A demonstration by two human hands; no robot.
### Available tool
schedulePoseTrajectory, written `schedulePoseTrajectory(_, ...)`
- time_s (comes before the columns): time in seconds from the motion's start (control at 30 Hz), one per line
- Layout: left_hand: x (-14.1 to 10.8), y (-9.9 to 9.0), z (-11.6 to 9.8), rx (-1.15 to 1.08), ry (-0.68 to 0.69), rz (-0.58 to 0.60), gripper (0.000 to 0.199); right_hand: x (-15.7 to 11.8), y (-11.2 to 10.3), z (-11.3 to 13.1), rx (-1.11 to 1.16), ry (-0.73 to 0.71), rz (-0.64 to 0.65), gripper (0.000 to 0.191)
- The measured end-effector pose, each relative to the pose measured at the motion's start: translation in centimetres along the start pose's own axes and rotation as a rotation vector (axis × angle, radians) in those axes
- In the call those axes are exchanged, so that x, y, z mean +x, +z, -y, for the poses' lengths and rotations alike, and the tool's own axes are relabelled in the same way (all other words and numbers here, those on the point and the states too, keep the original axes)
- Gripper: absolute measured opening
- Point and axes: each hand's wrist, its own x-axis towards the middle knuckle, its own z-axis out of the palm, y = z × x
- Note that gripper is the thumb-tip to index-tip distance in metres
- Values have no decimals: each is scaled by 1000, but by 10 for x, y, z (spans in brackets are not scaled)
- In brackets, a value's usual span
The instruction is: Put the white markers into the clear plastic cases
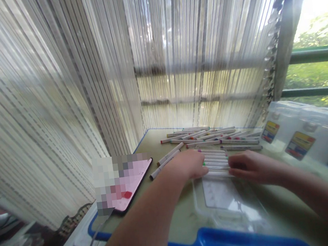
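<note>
Many white markers with coloured caps [213, 136] lie scattered on an olive table with a blue rim [220, 243]. A short row of markers [215, 160] lies side by side at the far end of a clear plastic case [230, 202]. My left hand [188, 164] rests at the left ends of that row, fingers curled against them. At the row's right ends is my right hand [247, 165], fingers bent and touching the markers. Whether either hand grips a marker is unclear.
A phone [124, 185] with a cable lies at the table's left edge. Clear plastic pouches with yellow labels [299, 134] stand at the right. Sheer striped curtains [86, 76] hang close behind the table, and a window with green rails shows at the right.
</note>
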Motion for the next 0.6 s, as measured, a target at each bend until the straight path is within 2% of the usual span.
schedulePoseTrajectory(0.6,-2,-4,-3,18,-23,21,33,-1,-1,4,-23,-1,-11,29)
